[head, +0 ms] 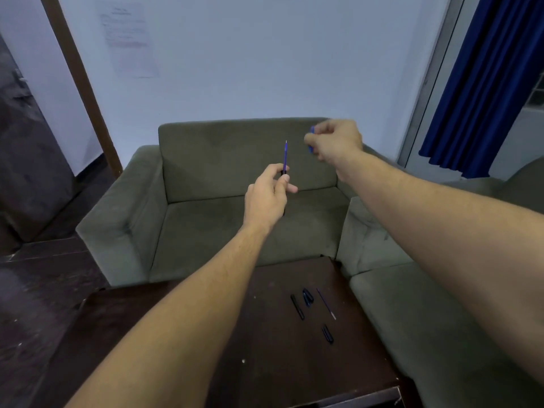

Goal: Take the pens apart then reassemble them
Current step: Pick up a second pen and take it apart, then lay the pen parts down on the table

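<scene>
Pale, smooth wall [235,69] rises well beyond the table [182,334], and a pleated deep-blue curtain [477,83] hangs past the table's far right side. Just beyond the table's far edge stands a boxy olive sofa [206,225] in soft, slightly scuffed fabric. The table itself is dark wood, flat and square-cornered, flecked with pale specks.

Raised beyond the table's far edge, the left hand [269,195] has its fingers curled round a black pen barrel [283,172], thumb pressed to it; a thin blue refill [285,154] stands upright out of the barrel's top. Further right of it, the right hand [335,141] pinches a small blue piece [312,130] between thumb and bent fingers; blur hides the piece's shape.

On the table's right part lie four loose parts, apart from one another: a slim black tube [297,307], a short blue-black tapered piece [308,296], a needle-thin refill with a pale tip [326,303], and, nearest the table's near edge, a stubby glossy black piece [327,334].
</scene>
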